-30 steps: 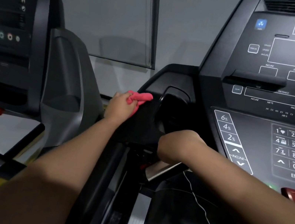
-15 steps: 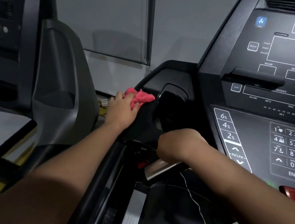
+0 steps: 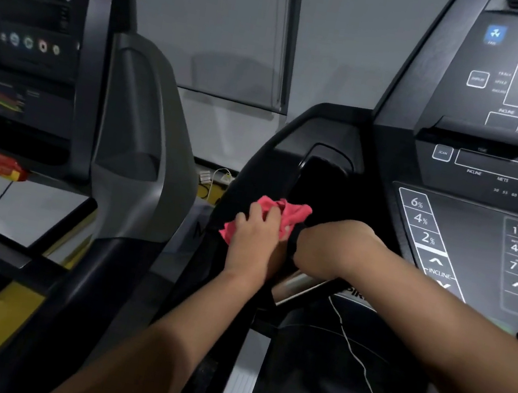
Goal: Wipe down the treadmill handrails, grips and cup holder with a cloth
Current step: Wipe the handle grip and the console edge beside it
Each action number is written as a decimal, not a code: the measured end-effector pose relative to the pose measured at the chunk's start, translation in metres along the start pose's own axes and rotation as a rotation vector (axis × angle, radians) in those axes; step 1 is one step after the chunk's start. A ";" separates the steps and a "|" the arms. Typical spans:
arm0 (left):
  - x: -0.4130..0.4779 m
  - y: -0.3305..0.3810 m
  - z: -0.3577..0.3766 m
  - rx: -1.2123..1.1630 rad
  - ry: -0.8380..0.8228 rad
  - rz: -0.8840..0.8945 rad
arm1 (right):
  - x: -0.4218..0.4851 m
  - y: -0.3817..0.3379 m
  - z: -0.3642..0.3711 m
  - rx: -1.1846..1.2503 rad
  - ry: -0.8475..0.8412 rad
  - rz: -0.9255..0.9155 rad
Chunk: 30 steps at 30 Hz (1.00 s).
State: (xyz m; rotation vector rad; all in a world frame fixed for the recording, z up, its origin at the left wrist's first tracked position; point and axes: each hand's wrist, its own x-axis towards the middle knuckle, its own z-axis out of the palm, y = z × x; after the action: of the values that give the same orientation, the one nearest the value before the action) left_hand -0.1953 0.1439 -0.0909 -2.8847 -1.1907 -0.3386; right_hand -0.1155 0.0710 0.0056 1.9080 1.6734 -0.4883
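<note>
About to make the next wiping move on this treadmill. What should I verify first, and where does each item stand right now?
1. Cloth secured in the left hand: ok, bunched under the fingers against the black side rail.
2. Cloth inside the cup holder: not ok, it sits at the near rim, not in the well.
3. Right hand holding the silver grip bar: cannot tell, its fingers are hidden.
4. White cord away from the cloth: ok, it hangs below the bar, apart from it.
5. Incline keys free of the right forearm: cannot tell, the forearm crosses in front of the lower ones.
</note>
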 end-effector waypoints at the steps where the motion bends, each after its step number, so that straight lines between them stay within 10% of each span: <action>1: 0.003 -0.001 0.001 -0.121 -0.068 0.019 | 0.001 0.000 0.001 0.032 0.011 0.017; 5: 0.017 -0.010 -0.007 -0.441 -0.316 0.158 | 0.006 0.000 0.002 0.101 0.025 0.075; 10: 0.023 -0.020 -0.039 -1.263 -0.302 -0.108 | 0.005 -0.001 0.003 0.034 0.029 0.061; 15: 0.030 -0.061 -0.029 -0.956 -0.194 -0.084 | 0.003 -0.002 0.003 0.031 0.042 0.044; 21: 0.021 -0.056 -0.006 -0.242 -0.231 0.364 | 0.001 0.000 0.002 0.054 0.025 0.038; 30: 0.017 -0.023 0.001 -0.135 -0.020 0.513 | 0.001 -0.002 0.001 0.113 0.003 0.070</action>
State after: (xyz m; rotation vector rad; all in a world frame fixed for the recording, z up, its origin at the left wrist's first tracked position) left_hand -0.1991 0.1720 -0.0904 -3.1657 -0.4044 -0.3866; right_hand -0.1173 0.0711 0.0041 2.0415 1.6056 -0.5630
